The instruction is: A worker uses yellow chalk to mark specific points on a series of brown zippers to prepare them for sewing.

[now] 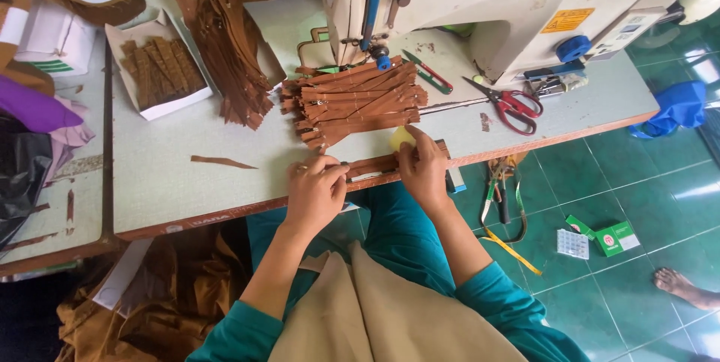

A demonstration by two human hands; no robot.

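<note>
Presently, both forearms, in teal sleeves pushed up toward the elbows, extend forward from the lap to the near edge of the pale grey-green work table (172, 159). The left hand (315, 191) lies palm down, fingers curled and closed over the left end of a narrow brown fabric strip (373, 168) lying flat along the table edge; thumb and forefinger pinch it. The right hand (422, 167) is bent at the wrist, fingers drawn together and pressing down on the right part of the same strip, with a small yellow piece, possibly chalk, (400, 138) showing just beyond its fingertips; whether the hand grips that piece cannot be told. The strip spans between the two hands, touching both. Just behind the hands lies a fanned stack of similar brown strips (352, 99), reaching under the needle area of a white industrial sewing machine (495, 2). Red-handled scissors (514, 103) lie on the table to the right of the stack, and a green-handled thread snip (427, 72) rests near the machine base. Farther left, a long pile of brown strips (229, 47) lies beside a shallow white cardboard box of brown pieces (157, 69). A single loose brown sliver (221, 161) lies left of the left hand, apart from it.
</note>
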